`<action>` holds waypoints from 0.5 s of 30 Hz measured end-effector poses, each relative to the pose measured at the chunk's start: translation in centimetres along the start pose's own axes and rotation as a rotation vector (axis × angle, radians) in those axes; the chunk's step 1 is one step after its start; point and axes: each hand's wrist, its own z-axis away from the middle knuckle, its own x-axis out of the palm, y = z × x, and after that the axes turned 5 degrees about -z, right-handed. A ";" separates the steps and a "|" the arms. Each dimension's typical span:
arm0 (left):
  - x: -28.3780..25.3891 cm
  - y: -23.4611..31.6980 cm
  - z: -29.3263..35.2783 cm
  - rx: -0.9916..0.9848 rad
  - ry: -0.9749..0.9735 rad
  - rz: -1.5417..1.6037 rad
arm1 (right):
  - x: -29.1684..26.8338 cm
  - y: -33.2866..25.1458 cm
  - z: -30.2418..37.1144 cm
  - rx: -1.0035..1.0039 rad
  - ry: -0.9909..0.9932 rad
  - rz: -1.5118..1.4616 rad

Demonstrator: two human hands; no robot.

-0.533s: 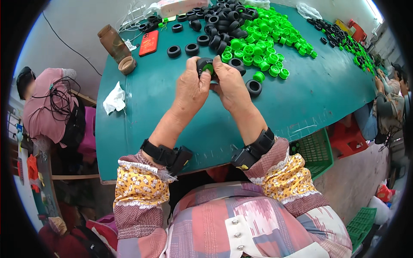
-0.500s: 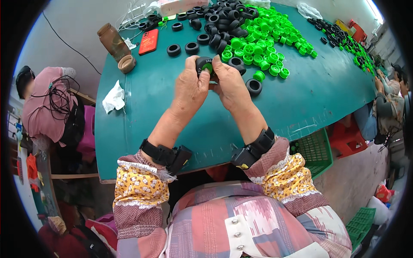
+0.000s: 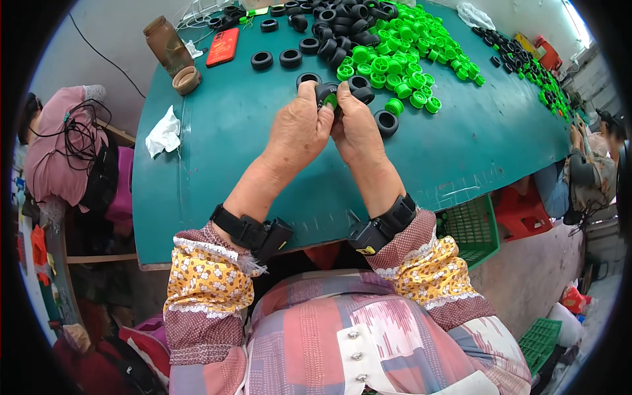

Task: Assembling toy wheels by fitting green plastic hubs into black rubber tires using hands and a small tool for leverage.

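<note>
Over the green table point(image 3: 237, 145), my two hands hold a black toy tyre point(image 3: 322, 89) with a bright green wheel rim point(image 3: 331, 101) showing in its opening. My left hand point(image 3: 296, 128) is closed on its left side, the thumb pressed near the rim. From the right, my right hand point(image 3: 359, 126) grips the same tyre, its fingers partly hidden behind it. One loose tyre point(image 3: 307, 79) lies just beyond my left fingers. Close to my right hand are two more, a farther tyre point(image 3: 361, 88) and a nearer tyre point(image 3: 386, 122).
Beyond my hands lie a heap of black tyres point(image 3: 339, 29) and a heap of green rims point(image 3: 408, 62). At the left are a brown jar point(image 3: 168, 46), its lid point(image 3: 187, 79), a red phone point(image 3: 222, 47) and crumpled tissue point(image 3: 163, 133). A green crate point(image 3: 475, 230) stands below the table's right edge.
Both hands have shifted slightly right and nearer with the tyre, which is turned a little. A loose tyre beyond my left fingers has come into sight. The whole view has shifted slightly.
</note>
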 end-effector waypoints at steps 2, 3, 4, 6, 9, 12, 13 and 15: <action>0.4 -0.7 0.0 0.054 0.060 -0.019 | -0.3 0.1 -0.1 0.028 -0.017 0.006; 0.5 -1.0 -0.1 0.081 0.092 -0.026 | -0.5 0.0 -0.2 0.041 -0.025 0.012; 0.1 -1.5 -0.5 0.049 0.025 0.090 | -0.7 -0.3 -0.3 0.058 -0.071 0.047; -1.2 -2.5 -1.1 -0.014 -0.112 0.323 | -0.8 -0.9 -0.3 0.090 -0.160 0.116; -2.5 -1.8 -0.8 -0.162 -0.220 0.590 | -0.8 -0.8 -0.1 0.056 -0.166 0.148; -1.8 -1.9 -0.1 -0.260 -0.129 0.791 | -0.4 -0.2 0.0 -0.071 -0.115 0.208; -1.4 -2.0 0.1 -0.296 -0.086 0.867 | -0.2 0.1 0.1 -0.129 -0.091 0.230; -0.7 -2.1 0.3 -0.331 0.010 0.911 | 0.7 0.3 0.5 -0.150 -0.081 0.267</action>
